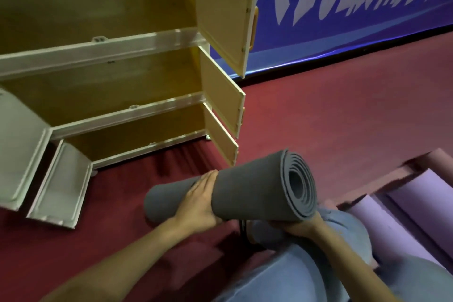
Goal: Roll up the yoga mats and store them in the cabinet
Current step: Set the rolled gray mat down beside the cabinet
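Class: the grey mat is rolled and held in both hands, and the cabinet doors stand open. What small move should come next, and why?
Probably swing the grey mat toward the cabinet and aim it at an open shelf. The left hand grips its middle, the right hand holds the near end from below, and the shelves look bare.

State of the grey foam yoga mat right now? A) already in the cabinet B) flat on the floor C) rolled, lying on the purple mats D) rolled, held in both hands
D: the rolled grey foam yoga mat is held by the left hand around its middle and the right hand under its spiral end, outside the open cream cabinet.
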Demonstrator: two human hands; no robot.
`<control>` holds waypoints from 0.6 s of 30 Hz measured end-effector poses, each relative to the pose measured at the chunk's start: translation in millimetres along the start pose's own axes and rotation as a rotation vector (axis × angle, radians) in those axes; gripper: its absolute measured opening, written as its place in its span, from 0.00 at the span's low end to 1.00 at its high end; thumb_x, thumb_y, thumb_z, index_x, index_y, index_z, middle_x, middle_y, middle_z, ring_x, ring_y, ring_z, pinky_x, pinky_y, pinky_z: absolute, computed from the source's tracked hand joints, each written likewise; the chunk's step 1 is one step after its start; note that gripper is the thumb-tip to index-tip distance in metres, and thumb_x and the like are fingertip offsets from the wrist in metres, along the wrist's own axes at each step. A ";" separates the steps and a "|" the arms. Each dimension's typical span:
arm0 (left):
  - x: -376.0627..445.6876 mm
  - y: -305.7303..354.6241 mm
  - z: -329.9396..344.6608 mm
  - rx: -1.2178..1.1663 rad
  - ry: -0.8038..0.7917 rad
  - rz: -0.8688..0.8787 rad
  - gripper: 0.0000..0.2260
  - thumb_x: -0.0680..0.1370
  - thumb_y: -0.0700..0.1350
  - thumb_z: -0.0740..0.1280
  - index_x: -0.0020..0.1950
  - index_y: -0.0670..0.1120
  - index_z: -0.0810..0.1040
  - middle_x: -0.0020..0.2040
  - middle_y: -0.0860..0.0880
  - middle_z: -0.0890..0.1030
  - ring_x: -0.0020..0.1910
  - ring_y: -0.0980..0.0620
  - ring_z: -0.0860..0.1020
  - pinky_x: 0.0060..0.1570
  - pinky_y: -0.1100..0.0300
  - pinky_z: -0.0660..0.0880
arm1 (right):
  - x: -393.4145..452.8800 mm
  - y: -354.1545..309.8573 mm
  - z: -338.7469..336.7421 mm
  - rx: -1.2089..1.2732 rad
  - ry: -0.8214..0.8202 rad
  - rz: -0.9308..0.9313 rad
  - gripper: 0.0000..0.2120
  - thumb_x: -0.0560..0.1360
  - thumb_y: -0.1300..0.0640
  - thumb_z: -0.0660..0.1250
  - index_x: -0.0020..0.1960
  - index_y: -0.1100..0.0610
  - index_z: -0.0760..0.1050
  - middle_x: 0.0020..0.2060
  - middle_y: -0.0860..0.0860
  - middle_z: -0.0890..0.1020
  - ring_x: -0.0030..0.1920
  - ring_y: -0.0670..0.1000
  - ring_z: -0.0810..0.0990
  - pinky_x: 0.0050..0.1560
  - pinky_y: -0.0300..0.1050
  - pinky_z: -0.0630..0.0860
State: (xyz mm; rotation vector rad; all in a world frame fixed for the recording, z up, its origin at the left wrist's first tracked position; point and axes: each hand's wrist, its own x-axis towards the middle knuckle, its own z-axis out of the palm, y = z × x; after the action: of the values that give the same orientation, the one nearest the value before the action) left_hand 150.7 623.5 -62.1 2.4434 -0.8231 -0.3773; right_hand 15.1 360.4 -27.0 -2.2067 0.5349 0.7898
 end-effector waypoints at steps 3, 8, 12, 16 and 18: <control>-1.0 -30.7 -17.7 0.075 0.087 -0.033 0.55 0.62 0.56 0.83 0.81 0.40 0.59 0.80 0.42 0.65 0.79 0.44 0.64 0.77 0.62 0.51 | 9.7 -22.6 -0.9 -0.197 0.086 0.065 0.16 0.75 0.42 0.69 0.57 0.50 0.79 0.56 0.52 0.82 0.59 0.55 0.80 0.53 0.42 0.74; 8.7 -88.3 -29.0 0.248 0.085 -0.151 0.54 0.59 0.52 0.83 0.79 0.38 0.63 0.77 0.40 0.68 0.77 0.41 0.67 0.78 0.53 0.57 | 19.1 -38.8 -1.8 -0.340 0.007 0.036 0.28 0.75 0.39 0.62 0.72 0.48 0.70 0.67 0.50 0.79 0.67 0.54 0.77 0.64 0.49 0.74; 4.6 -125.2 -18.1 0.363 -0.032 -0.232 0.57 0.56 0.51 0.84 0.80 0.37 0.62 0.77 0.40 0.68 0.77 0.40 0.66 0.79 0.51 0.59 | 18.9 -44.6 -2.6 -0.370 0.013 0.037 0.24 0.78 0.40 0.62 0.71 0.47 0.71 0.67 0.48 0.80 0.67 0.54 0.77 0.63 0.49 0.74; 2.2 -140.8 -4.0 0.445 -0.202 -0.375 0.55 0.58 0.52 0.84 0.79 0.41 0.60 0.75 0.45 0.68 0.75 0.45 0.67 0.76 0.55 0.63 | 23.1 -44.9 0.6 -0.365 0.000 0.037 0.27 0.74 0.36 0.60 0.69 0.47 0.73 0.65 0.49 0.81 0.64 0.53 0.79 0.64 0.50 0.74; 7.6 -141.8 -0.8 0.488 -0.256 -0.446 0.50 0.58 0.52 0.84 0.74 0.42 0.63 0.70 0.46 0.72 0.70 0.45 0.72 0.68 0.55 0.71 | 27.2 -46.3 -4.1 -0.284 -0.035 0.015 0.26 0.76 0.38 0.63 0.69 0.49 0.75 0.64 0.48 0.81 0.64 0.52 0.79 0.66 0.48 0.73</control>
State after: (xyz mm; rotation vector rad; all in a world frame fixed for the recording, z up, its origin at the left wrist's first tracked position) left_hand 224.5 714.6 -142.1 3.0894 -0.4974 -0.7382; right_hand 63.0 383.9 -20.4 -2.4441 0.4439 0.9604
